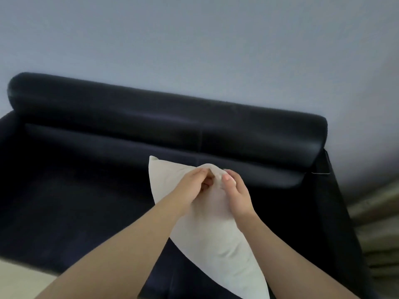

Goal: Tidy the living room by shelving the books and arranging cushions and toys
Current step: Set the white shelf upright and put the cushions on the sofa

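A white cushion (pixel 218 240) hangs edge-on over the seat of a dark navy sofa (pixel 86 190), held up by its top edge. My left hand (pixel 192 188) grips that top edge from the left, fingers curled into the fabric. My right hand (pixel 236 195) pinches the same edge from the right, thumb on the near face. The two hands sit close together at the cushion's upper rim. The cushion's lower corner runs out of the frame at the bottom.
The sofa's rounded backrest (pixel 172 117) stands against a pale grey wall (pixel 194 50). Its right armrest (pixel 336 212) borders a strip of greenish curtain folds (pixel 375 229). A patch of light floor (pixel 23 279) shows at the lower left.
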A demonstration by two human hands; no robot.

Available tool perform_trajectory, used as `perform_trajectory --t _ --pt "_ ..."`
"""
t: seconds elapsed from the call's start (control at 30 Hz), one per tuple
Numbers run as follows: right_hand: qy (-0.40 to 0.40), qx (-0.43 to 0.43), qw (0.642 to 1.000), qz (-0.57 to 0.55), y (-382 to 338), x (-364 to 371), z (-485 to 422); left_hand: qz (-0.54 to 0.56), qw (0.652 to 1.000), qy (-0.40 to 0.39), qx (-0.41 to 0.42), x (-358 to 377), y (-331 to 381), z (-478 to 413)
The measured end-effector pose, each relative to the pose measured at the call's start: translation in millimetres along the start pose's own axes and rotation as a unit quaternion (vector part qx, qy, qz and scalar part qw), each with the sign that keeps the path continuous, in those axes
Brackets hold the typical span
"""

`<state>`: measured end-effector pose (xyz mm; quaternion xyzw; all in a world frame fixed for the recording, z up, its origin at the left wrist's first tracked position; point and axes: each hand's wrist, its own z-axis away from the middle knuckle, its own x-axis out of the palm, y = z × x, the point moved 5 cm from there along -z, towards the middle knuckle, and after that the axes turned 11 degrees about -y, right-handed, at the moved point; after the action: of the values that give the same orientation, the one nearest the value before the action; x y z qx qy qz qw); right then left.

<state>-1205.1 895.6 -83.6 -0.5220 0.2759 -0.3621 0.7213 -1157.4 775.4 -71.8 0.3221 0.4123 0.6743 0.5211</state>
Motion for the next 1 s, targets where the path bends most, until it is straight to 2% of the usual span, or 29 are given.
perform_trajectory --t 0.07,0.13,0.2,0.3,0.37,0.47,0.57,0.63,0.7,0.83,0.9,1.0 --pt "0.045 -0.006 0.999 0.019 2 -16 -2 -0.023 1.000 0.010 0.019 -4 2 -20" --pt "0.076 0.018 0.996 0.051 6 -33 -3 -0.189 0.982 -0.005 0.006 -9 -5 -39" --pt "0.113 0.058 0.991 0.053 11 -50 -6 -0.349 0.937 -0.008 0.013 -11 -6 -51" --pt "0.161 0.079 0.984 -0.005 15 -70 -12 -0.406 0.909 0.014 0.093 -6 10 -67" --pt "0.181 0.078 0.980 -0.028 17 -80 -12 -0.451 0.885 -0.024 0.111 2 15 -77" --pt "0.200 0.085 0.974 -0.066 26 -97 -4 -0.552 0.824 -0.122 0.029 18 3 -87" --pt "0.231 0.115 0.960 -0.105 37 -125 2 -0.629 0.760 -0.164 -0.003 33 -12 -93" --pt "0.245 0.136 0.952 -0.121 44 -146 1 -0.695 0.702 -0.154 0.022 40 -17 -98" --pt "0.253 0.147 0.948 -0.126 50 -166 -4 -0.738 0.660 -0.136 0.036 46 -17 -109" --pt "0.248 0.159 0.944 -0.151 60 -195 -18 -0.782 0.612 -0.107 0.046 72 1 -133" --pt "0.259 0.165 0.939 -0.156 66 -209 -22 -0.788 0.604 -0.104 0.063 89 8 -142" --pt "0.282 0.169 0.929 -0.170 69 -241 -32 -0.747 0.655 -0.097 0.060 109 20 -157"
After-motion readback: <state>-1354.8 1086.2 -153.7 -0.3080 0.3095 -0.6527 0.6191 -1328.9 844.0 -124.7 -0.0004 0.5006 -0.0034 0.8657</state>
